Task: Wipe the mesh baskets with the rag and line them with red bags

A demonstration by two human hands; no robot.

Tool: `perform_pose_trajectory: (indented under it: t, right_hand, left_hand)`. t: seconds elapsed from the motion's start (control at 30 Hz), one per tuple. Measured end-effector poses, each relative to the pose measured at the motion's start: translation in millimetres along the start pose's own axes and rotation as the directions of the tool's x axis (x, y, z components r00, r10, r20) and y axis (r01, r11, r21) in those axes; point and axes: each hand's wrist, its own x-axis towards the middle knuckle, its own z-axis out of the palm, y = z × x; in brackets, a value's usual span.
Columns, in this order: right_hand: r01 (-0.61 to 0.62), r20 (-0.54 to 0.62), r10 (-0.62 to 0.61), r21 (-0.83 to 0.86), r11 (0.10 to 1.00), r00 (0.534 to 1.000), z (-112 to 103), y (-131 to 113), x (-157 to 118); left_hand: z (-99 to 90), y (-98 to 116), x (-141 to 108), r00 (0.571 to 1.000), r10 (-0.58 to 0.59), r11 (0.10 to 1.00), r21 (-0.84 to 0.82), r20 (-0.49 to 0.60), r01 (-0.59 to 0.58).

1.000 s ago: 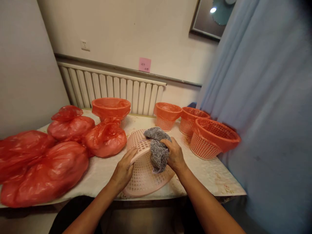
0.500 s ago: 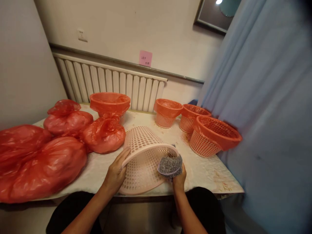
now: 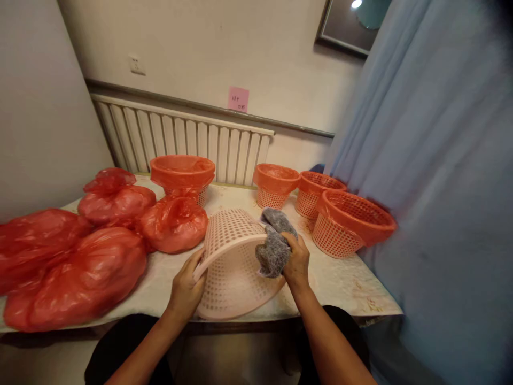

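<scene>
Now the grey cloth [image 3: 276, 251] is sitting higher on the pale pink basket [image 3: 230, 230] than it was half a second ago, and it is folding over the right part of the rim, one end lying outside and the other reaching into the mouth. The right hand [image 3: 297, 264] is closing around the cloth, also higher up than before, while the left hand [image 3: 186, 283] is still pinching the basket's left rim. The basket itself is lying tipped on the table [image 3: 336, 289], its mouth facing the person. Left of the basket, bulging red bags [image 3: 80, 278] are crowding together, their plastic hiding what they are holding. Behind it to the left, a lined basket [image 3: 182, 171] is wearing a red bag over its rim. To its right and behind, three smaller baskets [image 3: 339, 240] are standing upright, also showing red linings.
</scene>
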Motion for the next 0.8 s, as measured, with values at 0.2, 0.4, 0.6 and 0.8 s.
perform_pose_trajectory:
  t: [0.2, 0.4, 0.6, 0.8]
  right_hand:
    - [0.353, 0.311, -0.301, -0.125, 0.927, 0.902, -6, -41, 35]
    - [0.216, 0.17, -0.215, 0.018, 0.976, 0.962, -2, -16, 20]
    - [0.023, -0.031, -0.021, 0.078, 0.997, 0.999, 4, 21, -1]
    - [-0.279, -0.168, 0.318, 0.22, 0.935, 0.933, 18, 61, -43]
  left_hand:
    - [14.5, 17, 22, 0.974, 0.218, 0.974, 0.045, 0.055, -0.221]
    - [18.0, 14, 20, 0.958, 0.265, 0.963, 0.028, 0.109, -0.27]
    - [16.8, 8, 16, 0.966, 0.248, 0.968, 0.011, 0.07, -0.249]
    - [13.7, -1, 10, 0.968, 0.247, 0.968, 0.031, 0.04, -0.248]
